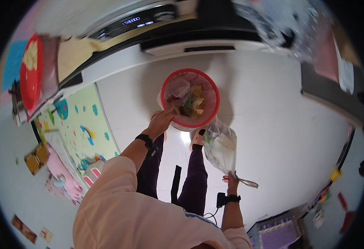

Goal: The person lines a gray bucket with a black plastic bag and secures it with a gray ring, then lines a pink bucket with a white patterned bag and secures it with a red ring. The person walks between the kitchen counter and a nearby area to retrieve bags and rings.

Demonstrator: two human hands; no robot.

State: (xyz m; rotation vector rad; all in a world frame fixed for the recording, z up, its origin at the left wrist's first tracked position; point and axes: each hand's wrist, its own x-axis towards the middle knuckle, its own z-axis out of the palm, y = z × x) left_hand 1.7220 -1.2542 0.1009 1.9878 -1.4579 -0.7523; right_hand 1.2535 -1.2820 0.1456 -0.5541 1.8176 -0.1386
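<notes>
A waste bin [217, 107] with a red rim and a pale plastic liner stands before me, with a clear plastic container, yellowish scraps and something green inside. My left hand [162, 122] grips the near left part of its rim, the fingertips reaching over the edge. My right hand [231, 180] is closed around the gathered neck of a translucent plastic bag [221, 146], whose twisted end sticks out to the right. The bag holds whitish items and something green, and its far end lies against or beside the bin's near right side; whether they touch I cannot tell.
Beyond the bin runs a white cabinet front [166, 49] below a counter with a lit digital display. A red tray [32, 84] with pale pieces rests at the left. A patterned mat [88, 124] lies at left, a dark-topped table [328, 99] at right. My feet are just behind the bin.
</notes>
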